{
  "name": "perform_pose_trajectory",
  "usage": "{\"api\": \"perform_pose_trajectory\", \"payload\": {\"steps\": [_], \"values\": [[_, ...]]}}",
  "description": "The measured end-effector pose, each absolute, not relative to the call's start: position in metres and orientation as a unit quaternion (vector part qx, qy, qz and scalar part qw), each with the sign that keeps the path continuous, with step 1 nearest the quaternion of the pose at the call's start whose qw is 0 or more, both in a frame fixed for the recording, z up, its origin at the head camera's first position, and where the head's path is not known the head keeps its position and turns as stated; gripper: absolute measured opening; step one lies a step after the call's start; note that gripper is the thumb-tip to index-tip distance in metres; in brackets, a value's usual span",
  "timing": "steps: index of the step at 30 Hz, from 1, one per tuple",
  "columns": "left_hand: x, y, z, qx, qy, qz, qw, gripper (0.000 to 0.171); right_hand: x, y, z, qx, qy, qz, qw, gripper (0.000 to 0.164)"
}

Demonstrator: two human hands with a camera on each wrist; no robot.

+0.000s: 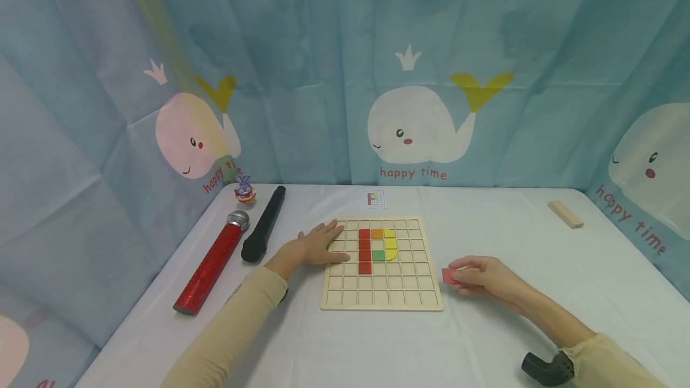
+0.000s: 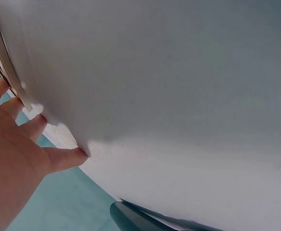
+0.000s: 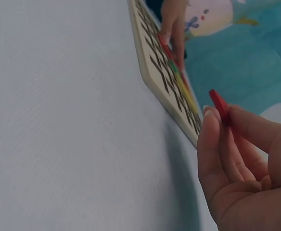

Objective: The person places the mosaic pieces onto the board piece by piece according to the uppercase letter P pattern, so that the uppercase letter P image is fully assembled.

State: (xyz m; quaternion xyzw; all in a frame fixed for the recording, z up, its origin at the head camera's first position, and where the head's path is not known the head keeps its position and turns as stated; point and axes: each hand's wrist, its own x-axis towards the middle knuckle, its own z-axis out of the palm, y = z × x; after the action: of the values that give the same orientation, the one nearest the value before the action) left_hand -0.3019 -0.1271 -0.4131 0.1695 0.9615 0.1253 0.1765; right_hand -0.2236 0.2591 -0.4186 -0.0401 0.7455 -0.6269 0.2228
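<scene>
A square wooden grid board [image 1: 409, 283] lies on the white table. Set into its cells are a column of red tiles [image 1: 365, 244], an orange tile [image 1: 377, 233], a green tile [image 1: 378, 255] and yellow tiles [image 1: 390, 243], some with rounded corners. My left hand [image 1: 315, 245] rests with spread fingers on the board's left edge; the left wrist view shows this hand [image 2: 15, 144] beside the board's rim [image 2: 6, 57]. Just right of the board, my right hand [image 1: 482, 274] pinches a red square tile [image 1: 447, 276] between thumb and fingers. In the right wrist view this tile [image 3: 219, 105] appears nearly edge-on.
A small printed grid card [image 1: 373, 199] lies behind the board. At the left are a red microphone [image 1: 212, 262], a black microphone [image 1: 264, 226] and a purple bunny figure [image 1: 245, 190]. A wooden block [image 1: 565, 214] lies at the far right. A whale-print curtain [image 1: 312, 106] hangs behind the table.
</scene>
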Motion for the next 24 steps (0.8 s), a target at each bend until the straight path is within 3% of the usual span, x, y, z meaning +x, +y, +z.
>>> {"api": "perform_pose_trajectory", "payload": {"steps": [24], "values": [[-0.301,-0.127,-0.415,0.171,0.963,0.121,0.169,0.086,-0.229,0.216,-0.421,-0.070,0.734,-0.631,0.242,0.050]]}}
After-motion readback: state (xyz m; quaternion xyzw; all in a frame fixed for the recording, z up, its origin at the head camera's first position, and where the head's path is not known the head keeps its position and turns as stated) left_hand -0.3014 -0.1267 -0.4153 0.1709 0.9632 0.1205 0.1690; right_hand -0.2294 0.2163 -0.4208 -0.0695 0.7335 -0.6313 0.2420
